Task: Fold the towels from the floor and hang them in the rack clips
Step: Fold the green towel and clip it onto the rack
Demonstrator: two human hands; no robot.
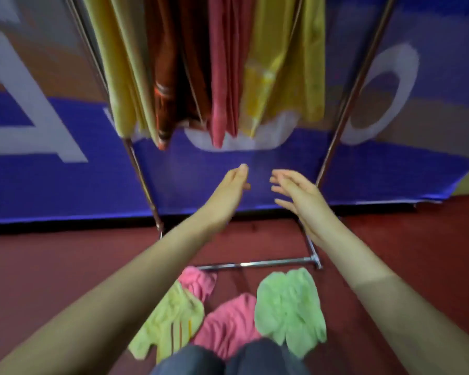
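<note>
Overhead, hung towels (222,77) long axis vertical, floor towels (290,309) crumpled

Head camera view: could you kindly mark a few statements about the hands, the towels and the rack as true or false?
1. The left hand and the right hand both hold nothing. True.
2. The crumpled light green towel hangs on the chrome metal rack. False: it lies on the dark red floor.
3. A crumpled pink towel lies between the green towel and a yellow-green striped towel. True.
4. The rack carries no cloths. False: yellow, brown and pink hanging cloths fill it.
</note>
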